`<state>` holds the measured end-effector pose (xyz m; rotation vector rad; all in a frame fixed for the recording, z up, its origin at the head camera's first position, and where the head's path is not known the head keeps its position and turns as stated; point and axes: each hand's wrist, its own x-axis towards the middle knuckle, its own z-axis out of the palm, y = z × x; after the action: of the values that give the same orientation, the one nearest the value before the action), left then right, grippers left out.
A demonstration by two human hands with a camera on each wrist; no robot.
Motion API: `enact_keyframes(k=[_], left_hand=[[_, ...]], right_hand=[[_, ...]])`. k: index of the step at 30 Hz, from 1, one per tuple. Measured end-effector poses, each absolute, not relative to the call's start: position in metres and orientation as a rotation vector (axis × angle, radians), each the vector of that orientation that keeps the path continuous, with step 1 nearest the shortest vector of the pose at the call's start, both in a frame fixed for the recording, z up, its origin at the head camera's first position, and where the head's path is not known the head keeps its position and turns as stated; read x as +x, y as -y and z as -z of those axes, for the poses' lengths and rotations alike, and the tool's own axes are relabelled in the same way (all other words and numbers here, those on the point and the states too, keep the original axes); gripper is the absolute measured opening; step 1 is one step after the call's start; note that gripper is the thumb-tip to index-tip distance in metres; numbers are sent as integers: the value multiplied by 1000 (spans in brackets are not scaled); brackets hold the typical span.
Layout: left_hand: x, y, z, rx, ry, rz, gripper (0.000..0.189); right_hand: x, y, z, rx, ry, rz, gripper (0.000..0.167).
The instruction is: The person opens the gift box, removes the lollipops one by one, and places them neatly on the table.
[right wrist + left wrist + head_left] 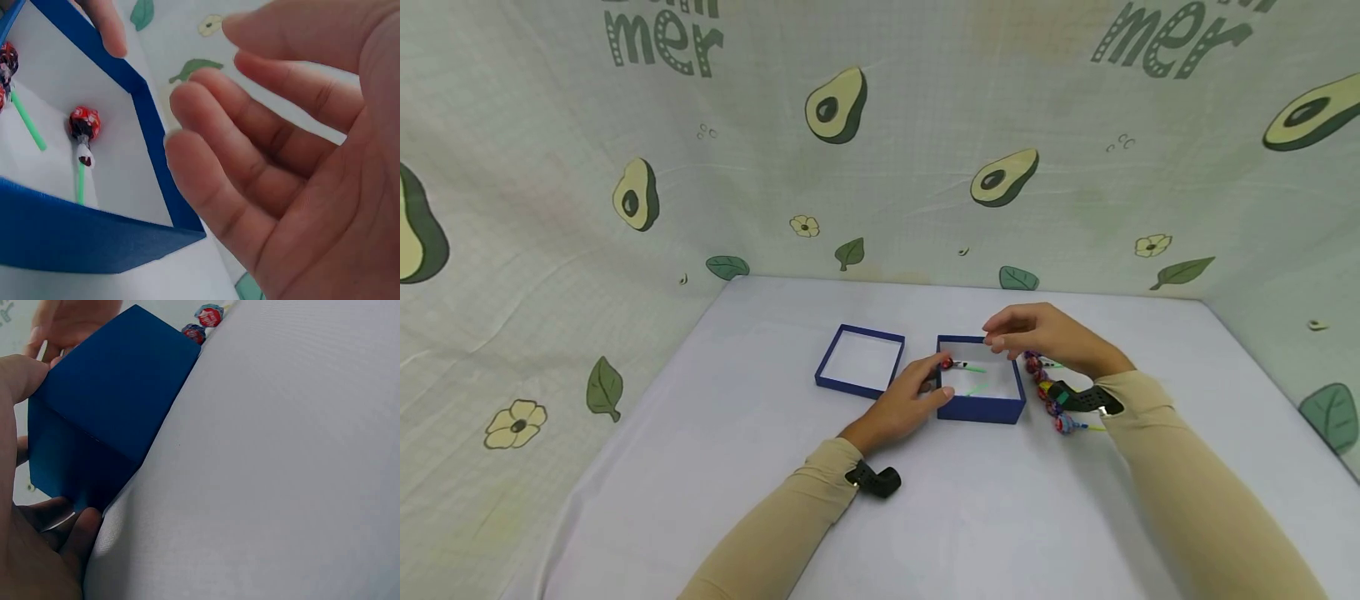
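Note:
A blue open-topped box [981,409] with a white inside stands on the table. My left hand [904,407] holds it at the left front corner, with the thumb [24,376] at the rim and the other fingers along the side wall. Inside lie lollipops with red wrappers and green sticks; one lollipop [85,125] shows clearly in the right wrist view. Over the box's right back corner hovers my right hand [1047,337], fingers loosely bent and nothing between them. A row of lollipops [1064,424] lies just right of the box, partly hidden under the right wrist.
Left of the box lies a shallow blue-edged lid [853,388], white inside. White cloth covers the table [715,433]. Behind it hangs a curtain [917,242] printed with avocados and leaves. Each wrist wears a black strap [874,480].

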<state>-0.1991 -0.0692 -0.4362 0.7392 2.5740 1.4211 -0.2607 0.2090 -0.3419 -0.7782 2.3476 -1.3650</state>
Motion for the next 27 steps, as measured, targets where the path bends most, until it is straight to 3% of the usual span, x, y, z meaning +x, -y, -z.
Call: enact_keyframes(k=[27], left_hand=[[-202, 69, 439, 773, -2536, -1468, 64]], right_hand=[[-287, -159, 348, -889, -2129, 818, 35]])
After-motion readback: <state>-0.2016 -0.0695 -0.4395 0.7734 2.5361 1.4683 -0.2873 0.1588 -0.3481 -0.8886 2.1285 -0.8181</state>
